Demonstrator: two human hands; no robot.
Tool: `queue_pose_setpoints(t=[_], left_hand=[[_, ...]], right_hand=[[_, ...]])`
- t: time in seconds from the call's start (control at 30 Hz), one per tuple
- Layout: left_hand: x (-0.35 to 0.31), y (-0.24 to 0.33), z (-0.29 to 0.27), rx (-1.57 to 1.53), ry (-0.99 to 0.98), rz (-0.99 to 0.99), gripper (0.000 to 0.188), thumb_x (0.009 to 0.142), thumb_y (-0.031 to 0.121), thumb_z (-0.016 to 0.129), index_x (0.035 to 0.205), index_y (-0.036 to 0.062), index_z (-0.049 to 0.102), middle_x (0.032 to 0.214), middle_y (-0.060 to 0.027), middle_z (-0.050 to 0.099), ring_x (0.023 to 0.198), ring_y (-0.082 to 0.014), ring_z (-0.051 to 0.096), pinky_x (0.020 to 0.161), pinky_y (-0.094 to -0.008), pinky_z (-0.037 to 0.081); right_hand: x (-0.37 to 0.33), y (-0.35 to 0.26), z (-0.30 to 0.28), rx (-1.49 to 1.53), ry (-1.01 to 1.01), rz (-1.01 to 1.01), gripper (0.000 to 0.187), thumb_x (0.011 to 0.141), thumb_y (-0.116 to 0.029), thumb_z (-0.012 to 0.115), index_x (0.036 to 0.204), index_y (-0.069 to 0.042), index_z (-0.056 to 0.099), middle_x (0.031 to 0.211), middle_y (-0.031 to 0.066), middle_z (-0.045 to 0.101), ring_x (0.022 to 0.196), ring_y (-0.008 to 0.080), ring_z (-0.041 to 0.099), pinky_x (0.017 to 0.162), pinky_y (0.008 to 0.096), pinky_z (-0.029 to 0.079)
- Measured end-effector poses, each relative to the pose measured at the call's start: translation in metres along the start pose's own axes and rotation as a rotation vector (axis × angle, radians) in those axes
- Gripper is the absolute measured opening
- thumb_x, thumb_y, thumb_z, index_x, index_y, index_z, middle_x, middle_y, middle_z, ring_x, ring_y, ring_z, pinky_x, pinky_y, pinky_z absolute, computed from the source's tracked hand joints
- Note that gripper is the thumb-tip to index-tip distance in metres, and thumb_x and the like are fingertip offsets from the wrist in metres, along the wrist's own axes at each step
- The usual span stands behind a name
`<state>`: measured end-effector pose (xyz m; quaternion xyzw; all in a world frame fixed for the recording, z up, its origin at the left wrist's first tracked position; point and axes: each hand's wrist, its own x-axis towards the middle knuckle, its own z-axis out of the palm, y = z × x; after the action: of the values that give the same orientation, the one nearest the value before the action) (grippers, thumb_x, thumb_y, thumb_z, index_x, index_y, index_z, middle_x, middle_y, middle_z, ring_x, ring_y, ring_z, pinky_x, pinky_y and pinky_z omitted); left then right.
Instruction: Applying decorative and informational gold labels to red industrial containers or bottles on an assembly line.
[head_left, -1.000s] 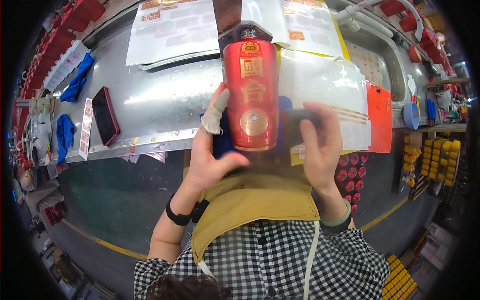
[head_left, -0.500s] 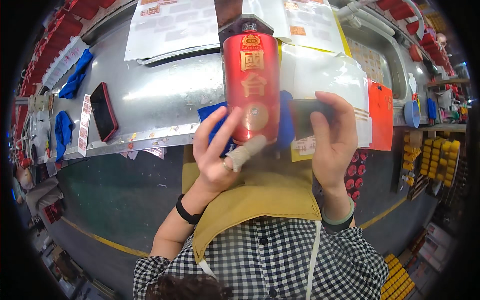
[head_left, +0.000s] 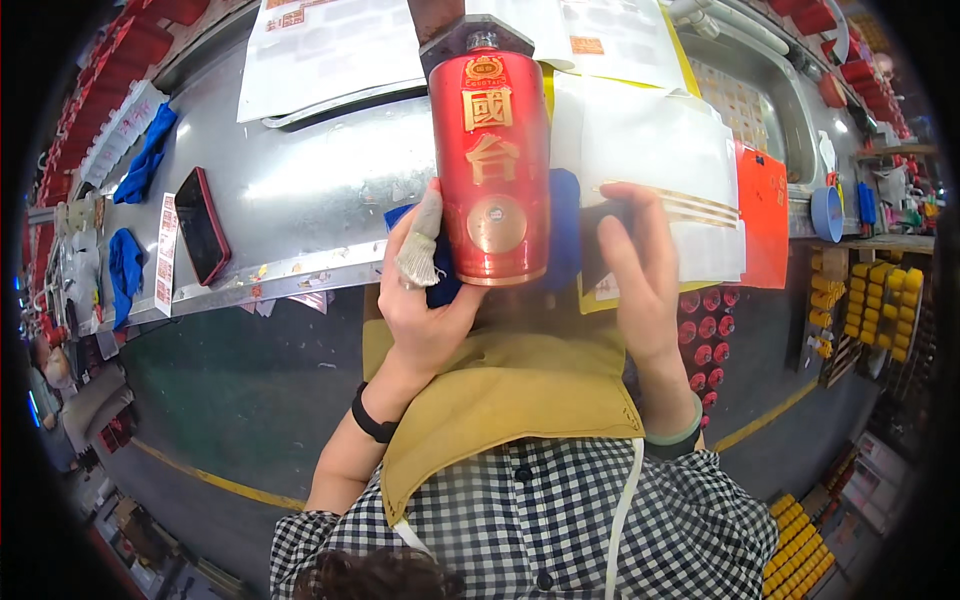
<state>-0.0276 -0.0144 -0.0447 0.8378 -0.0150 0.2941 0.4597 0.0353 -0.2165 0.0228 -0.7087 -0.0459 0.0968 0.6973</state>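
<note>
A red bottle [head_left: 480, 215] with gold characters and a gold round emblem lies with its neck away from me, against a dark angular holder [head_left: 440, 48]. My left hand [head_left: 425, 305] grips its base from the left, thumb under the bottom edge. A whitish cloth cover [head_left: 421, 245] wraps one of its fingers. To the right of the bottle, apart from it, my right hand [head_left: 645, 270] has thumb and fingers bent around a dark flat piece [head_left: 597, 235], mostly hidden and blurred. Blue cloth [head_left: 565, 220] lies beneath the bottle.
White sheets [head_left: 650, 140] and a red sheet [head_left: 762, 215] cover the metal bench [head_left: 330, 190] at right. A phone [head_left: 203, 225], a printed strip [head_left: 166, 255] and blue cloths [head_left: 148, 155] lie at left. Red round items [head_left: 705, 350] stand below the bench.
My left hand has shifted from the bottle's front to its left side and base. The bottle has moved slightly up and left. My right hand has moved left, turning the dark piece mostly out of sight.
</note>
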Motion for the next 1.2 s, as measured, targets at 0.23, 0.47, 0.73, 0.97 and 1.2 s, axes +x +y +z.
queue_pose_setpoints(t=[0.23, 0.47, 0.73, 0.97, 1.2], left_hand=[[0.0, 0.001, -0.002, 0.049, -0.059, -0.018, 0.069, 0.084, 0.001, 0.08, 0.147, -0.0062, 0.053, 0.147, -0.0229, 0.059, 0.132, -0.0327, 0.061, 0.11, -0.0403, 0.049], [0.001, 0.002, 0.0, 0.054, -0.037, -0.009, 0.071, 0.079, 0.0, 0.083, 0.144, -0.0067, 0.056, 0.144, -0.0247, 0.06, 0.124, -0.0356, 0.065, 0.104, -0.0405, 0.053], [0.0, 0.003, -0.001, 0.025, -0.066, -0.034, 0.071, 0.083, -0.002, 0.079, 0.148, -0.0063, 0.052, 0.147, -0.023, 0.059, 0.132, -0.0327, 0.061, 0.11, -0.0405, 0.048], [-0.001, 0.004, 0.002, 0.045, -0.024, -0.015, 0.071, 0.078, -0.002, 0.082, 0.144, -0.0064, 0.056, 0.143, -0.0242, 0.061, 0.124, -0.0367, 0.064, 0.104, -0.041, 0.053], [-0.002, 0.003, 0.001, 0.07, -0.039, -0.023, 0.071, 0.079, 0.0, 0.083, 0.144, -0.0062, 0.056, 0.143, -0.0237, 0.061, 0.126, -0.0361, 0.064, 0.105, -0.041, 0.052]], right_hand=[[-0.008, 0.013, 0.004, 0.018, -0.11, 0.264, 0.043, 0.092, -0.013, 0.081, 0.126, -0.008, 0.055, 0.089, -0.0068, 0.045, 0.078, 0.003, 0.039, 0.068, 0.0188, 0.035], [-0.006, 0.011, 0.006, 0.067, -0.171, 0.3, 0.045, 0.09, -0.012, 0.082, 0.125, -0.008, 0.054, 0.089, -0.0078, 0.041, 0.077, 0.0025, 0.037, 0.067, 0.0186, 0.033], [-0.002, 0.009, 0.003, 0.002, -0.203, 0.309, 0.044, 0.091, -0.016, 0.082, 0.124, -0.007, 0.055, 0.088, -0.0077, 0.041, 0.078, 0.0034, 0.037, 0.068, 0.0199, 0.035], [0.0, 0.011, 0.003, 0.014, -0.217, 0.308, 0.044, 0.09, -0.018, 0.083, 0.123, -0.006, 0.055, 0.084, -0.0081, 0.042, 0.077, 0.0034, 0.038, 0.067, 0.0202, 0.035], [0.001, 0.009, 0.004, -0.002, -0.224, 0.313, 0.047, 0.091, -0.021, 0.083, 0.124, -0.006, 0.055, 0.086, -0.0075, 0.044, 0.079, 0.0035, 0.039, 0.069, 0.0204, 0.036]])
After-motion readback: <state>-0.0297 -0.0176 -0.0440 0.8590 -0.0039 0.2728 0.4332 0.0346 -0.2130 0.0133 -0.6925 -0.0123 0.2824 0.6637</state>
